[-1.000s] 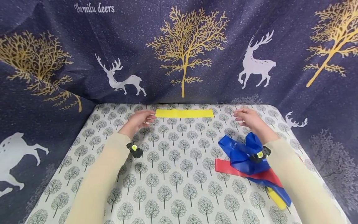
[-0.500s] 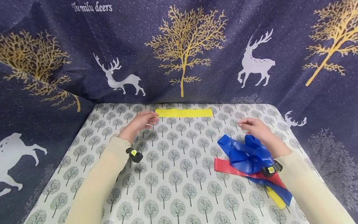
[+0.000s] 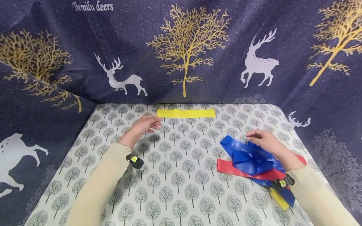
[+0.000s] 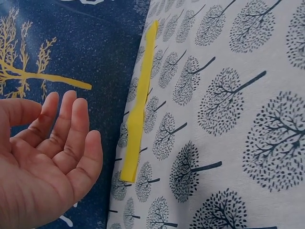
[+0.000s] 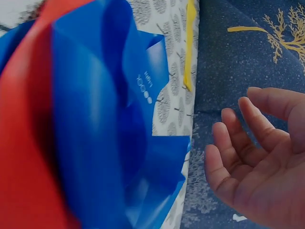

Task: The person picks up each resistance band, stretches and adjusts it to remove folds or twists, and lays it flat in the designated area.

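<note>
Yellow strip [image 3: 186, 113]: I have it lying flat and crosswise near the far edge of the cloth [image 3: 169, 205], stretched nearly straight.
Left hand [image 3: 145, 125]: I see it just below the strip's left end, fingers loosely bent, thumb apart from the little finger, palm bare; it has hold of nothing. My left wrist view shows a gap between fingertips and strip.
Right hand [image 3: 261, 139]: in my head view it overlaps the top of the blue band [image 3: 249, 158]. The fingers are relaxed, curved and spread a little, gripping nothing; from the right wrist I see them apart from the blue.
Blue band: I find it heaped in loose folds on the right of the cloth, small white print on it.
Red band [image 3: 232, 167]: one end pokes out leftward from beneath the blue, and more red shows by the right forearm.
Yellow end [image 3: 279, 198]: I can make out a short piece at the near side of the pile, partly under the blue.
Wrist cameras [image 3: 135, 161]: black, one on each wrist, beside cream sleeves [image 3: 96, 185].
Cloth: white, printed with round dark trees.
Backdrop [image 3: 215, 81]: dark blue behind the cloth, with gold trees, white deer and, at upper left, "The milu deers".
</note>
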Available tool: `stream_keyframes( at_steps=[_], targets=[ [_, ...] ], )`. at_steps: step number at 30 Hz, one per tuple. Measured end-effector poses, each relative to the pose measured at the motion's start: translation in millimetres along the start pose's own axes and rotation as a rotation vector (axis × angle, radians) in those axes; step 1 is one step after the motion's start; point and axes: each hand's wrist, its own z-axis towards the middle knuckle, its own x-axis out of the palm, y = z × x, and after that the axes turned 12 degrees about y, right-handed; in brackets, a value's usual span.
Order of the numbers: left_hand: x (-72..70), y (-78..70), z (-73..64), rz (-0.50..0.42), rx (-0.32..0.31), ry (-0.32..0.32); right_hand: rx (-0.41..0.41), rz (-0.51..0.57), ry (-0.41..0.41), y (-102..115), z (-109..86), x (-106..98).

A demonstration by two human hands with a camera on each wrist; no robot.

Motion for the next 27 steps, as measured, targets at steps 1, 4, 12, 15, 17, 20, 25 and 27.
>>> stream_keyframes(
  at_steps=[1, 4, 12, 15, 17, 20, 25, 27],
  targets=[
    [0.4, 0.9, -0.9, 0.005, 0.0, 0.001, 0.001, -0.006, 0.008, -1.3, -2.0, 1.0],
    [1.8, 2.7, -3.7, 0.016, 0.003, 0.002, 0.002, -0.028, 0.018, -5.4, -8.0, 4.8],
    [6.8, 5.9, -8.9, 0.026, 0.011, -0.014, 0.002, -0.133, 0.007, -17.6, -19.7, 17.8],
    [9.3, 6.5, -11.5, 0.011, 0.011, -0.019, 0.002, -0.173, -0.013, -19.2, -24.8, 22.8],
    [11.3, 6.5, -13.1, 0.013, 0.011, -0.02, -0.008, -0.196, -0.024, -20.3, -27.6, 26.1],
    [14.2, 5.9, -15.2, 0.024, 0.015, -0.02, -0.01, -0.231, -0.046, -22.3, -30.4, 31.1],
    [19.5, 4.0, -19.0, 0.03, 0.036, -0.01, -0.006, -0.261, -0.079, -24.6, -32.4, 36.5],
    [21.5, 3.2, -21.1, 0.027, 0.045, -0.003, -0.014, -0.271, -0.092, -24.5, -33.2, 37.1]
  ],
)
